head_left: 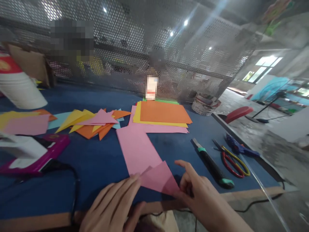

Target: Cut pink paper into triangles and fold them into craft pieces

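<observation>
**Folding the pink sheet: keep the crease pinned and the corner square**

Nearest the camera, the left hand (113, 206) lies flat, fingers together, its fingertips pressing the folded edge of the pink sheet (141, 154). Its grip is open and holds nothing; it only presses down. The right hand (200, 196) sits just right of the sheet, thumb and forefinger narrowed on the tip of the folded corner (160, 178), which forms a triangle lying over the sheet's near end. The sheet rests on the blue tabletop (96, 164), close to its near edge, and runs away from the hands.

To do this fold well, I judge the left fingertips should stay on the crease while the right hand lines up the triangle's edge with the sheet's long side before flattening. Pressing from the middle of the crease outward should keep it from wrinkling.

Right of the sheet lie a utility knife (213, 166), then scissors (234, 159), then a glue gun (238, 147). Left of it sits a magenta device (36, 154) with a black cable. Beyond the sheet, touching its far end, is a stack of coloured paper (160, 117); left of that stack lies a scatter of cut triangles (96, 124). A mesh screen (149, 51) stands behind everything.
</observation>
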Demonstrator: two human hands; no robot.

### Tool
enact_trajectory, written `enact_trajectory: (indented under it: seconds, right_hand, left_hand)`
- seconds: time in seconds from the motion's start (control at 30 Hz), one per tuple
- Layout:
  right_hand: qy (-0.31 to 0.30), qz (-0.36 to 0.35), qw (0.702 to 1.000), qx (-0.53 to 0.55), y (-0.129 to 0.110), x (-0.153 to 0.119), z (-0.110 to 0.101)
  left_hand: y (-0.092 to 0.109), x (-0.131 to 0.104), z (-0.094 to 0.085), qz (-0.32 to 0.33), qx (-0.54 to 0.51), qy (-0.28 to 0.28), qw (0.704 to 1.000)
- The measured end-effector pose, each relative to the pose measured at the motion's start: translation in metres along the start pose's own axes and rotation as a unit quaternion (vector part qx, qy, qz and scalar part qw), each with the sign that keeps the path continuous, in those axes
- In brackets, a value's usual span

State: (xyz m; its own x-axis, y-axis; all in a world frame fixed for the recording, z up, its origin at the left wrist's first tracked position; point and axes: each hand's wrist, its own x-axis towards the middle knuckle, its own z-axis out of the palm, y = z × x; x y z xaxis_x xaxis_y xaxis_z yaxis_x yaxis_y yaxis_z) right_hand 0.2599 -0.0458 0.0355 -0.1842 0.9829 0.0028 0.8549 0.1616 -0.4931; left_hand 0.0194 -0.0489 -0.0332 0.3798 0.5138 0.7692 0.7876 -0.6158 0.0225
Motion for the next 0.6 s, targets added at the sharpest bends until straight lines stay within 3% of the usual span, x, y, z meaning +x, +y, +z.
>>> enact_trajectory:
  seconds: [0.13,0.23,0.3,0.4,0.53,0.6]
  right_hand:
    - [-0.039,0.018,0.988,0.146,-0.004,-0.019,0.009]
    - [-0.092,0.039,0.949,0.299,-0.009,-0.031,0.011]
    - [-0.118,0.050,0.925,0.359,-0.011,-0.035,0.012]
    - [-0.128,0.079,0.923,0.355,-0.007,-0.036,0.018]
    - [-0.116,0.154,0.922,0.335,0.003,-0.046,0.032]
    - [-0.100,0.149,0.932,0.315,0.003,-0.056,0.036]
  left_hand:
    - [0.005,0.005,0.001,-0.008,-0.062,0.032,0.998]
    - [0.008,0.007,0.005,0.004,-0.107,-0.013,0.994]
    - [0.010,0.007,0.009,0.011,-0.141,-0.005,0.990]
    - [0.011,0.005,0.012,0.013,-0.184,0.027,0.982]
    - [0.011,0.003,0.009,0.018,-0.182,-0.044,0.982]
    - [0.012,0.003,0.010,0.019,-0.172,-0.020,0.985]
